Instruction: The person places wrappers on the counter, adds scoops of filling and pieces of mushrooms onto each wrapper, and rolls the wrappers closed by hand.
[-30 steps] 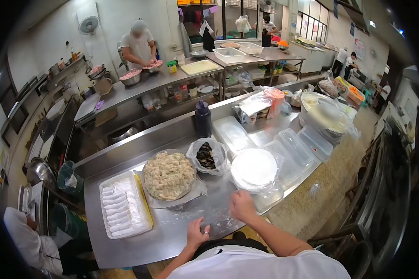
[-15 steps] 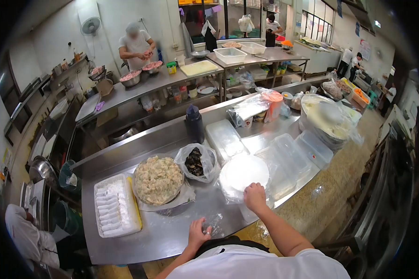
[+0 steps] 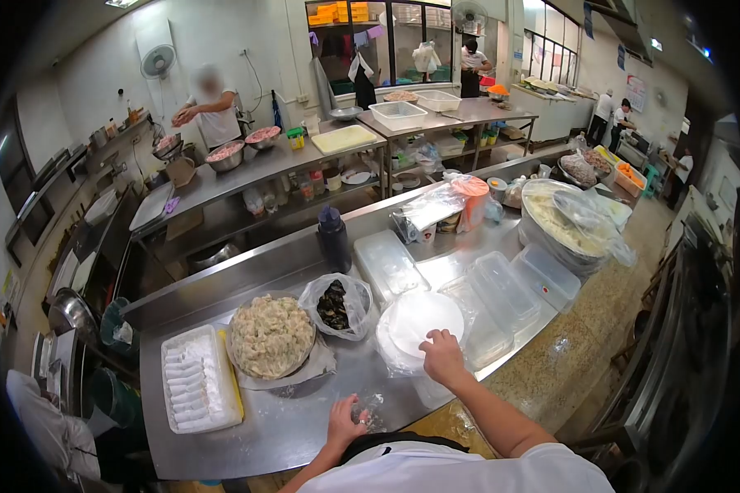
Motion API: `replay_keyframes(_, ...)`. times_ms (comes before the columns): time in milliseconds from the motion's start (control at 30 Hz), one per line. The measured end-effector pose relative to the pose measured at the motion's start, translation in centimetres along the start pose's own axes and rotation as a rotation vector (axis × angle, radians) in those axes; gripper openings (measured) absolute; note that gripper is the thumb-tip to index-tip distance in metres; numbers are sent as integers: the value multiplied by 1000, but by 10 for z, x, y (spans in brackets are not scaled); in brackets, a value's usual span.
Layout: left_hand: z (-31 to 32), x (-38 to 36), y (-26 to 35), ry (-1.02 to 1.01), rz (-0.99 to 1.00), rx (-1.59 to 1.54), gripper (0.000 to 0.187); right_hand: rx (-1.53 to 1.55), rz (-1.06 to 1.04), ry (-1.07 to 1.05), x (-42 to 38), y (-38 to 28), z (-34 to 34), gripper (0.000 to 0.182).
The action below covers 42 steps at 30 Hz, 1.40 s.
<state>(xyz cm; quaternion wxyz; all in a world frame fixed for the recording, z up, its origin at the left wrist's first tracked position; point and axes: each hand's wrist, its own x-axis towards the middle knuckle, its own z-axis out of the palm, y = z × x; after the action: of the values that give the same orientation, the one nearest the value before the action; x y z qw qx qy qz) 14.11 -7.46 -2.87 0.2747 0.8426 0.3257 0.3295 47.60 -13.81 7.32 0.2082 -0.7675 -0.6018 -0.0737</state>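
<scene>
My right hand (image 3: 442,357) is at the near edge of a stack of thin white round wrappers (image 3: 423,319), its bent fingers closed on the rim of the top wrapper. The stack lies on clear plastic. Low over the counter's front edge, my left hand (image 3: 346,422) holds nothing, with its fingers apart, beside a floury patch. Left of the stack are a clear bag (image 3: 360,306) of dark pieces and a bowl heaped with pale, chunky filling (image 3: 271,335). Farther left, a white plastic container (image 3: 235,390) holds several floured white rolls (image 3: 191,386) in rows.
A dark squeeze bottle (image 3: 334,238) stands behind the bag. Clear plastic containers (image 3: 501,292) lie right of the wrappers, and a big plastic-covered bowl (image 3: 563,222) stands at the far right. Across the aisle, a person (image 3: 218,119) works near bowls of pink meat (image 3: 225,154).
My right hand stays at the wrapper stack's near edge with small finger movement. The view has shifted slightly. The person across the aisle has moved their arms to the left.
</scene>
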Motion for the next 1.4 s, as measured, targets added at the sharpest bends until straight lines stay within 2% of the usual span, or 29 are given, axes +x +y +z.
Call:
replay_keyframes(67, -2, 1, 0, -7, 6, 11, 55, -130, -45, 47, -6, -9, 6, 27)
replay_keyframes(267, -14, -1, -6, -14, 8, 12, 54, -205, -26, -151, -11, -2, 26, 31)
replay_keyframes(367, -20, -7, -15, -19, 9, 21, 54, -169, 11, -79, -15, -6, 33, 29)
replay_keyframes(467, -29, -12, -21, -19, 15, 26, 54, -181, 56, 110, -15, -19, 35, 19)
replay_keyframes(667, -47, -31, -30, -7, -38, 24, 53, -248, 44, 46, -14, -29, 37, 17)
replay_keyframes(767, -57, -43, -32, -18, -68, 8, 52, -54, 72, 177, -16, -46, 36, 11)
replay_keyframes(900, -69, -52, -34, -29, -100, -12, 51, 130, 132, 197, -20, -76, 28, 10)
replay_keyframes(1067, -91, -49, -21, -23, -145, 8, 57, 192, -87, 164, -27, -124, 27, 10)
replay_keyframes(1167, -106, -35, -5, 53, -93, 19, 63, 253, -249, 68, -45, -165, 48, 12)
replay_keyframes(1267, -125, -21, -7, -5, 81, 181, 62, 291, -453, -39, -60, -204, 70, 20)
replay_keyframes(1333, -135, -23, -21, -15, 128, 291, 52, 293, -613, -69, -64, -224, 78, 24)
replay_keyframes(1400, -139, -34, -42, -20, 114, 330, 41, 311, -617, -119, -64, -237, 83, 30)
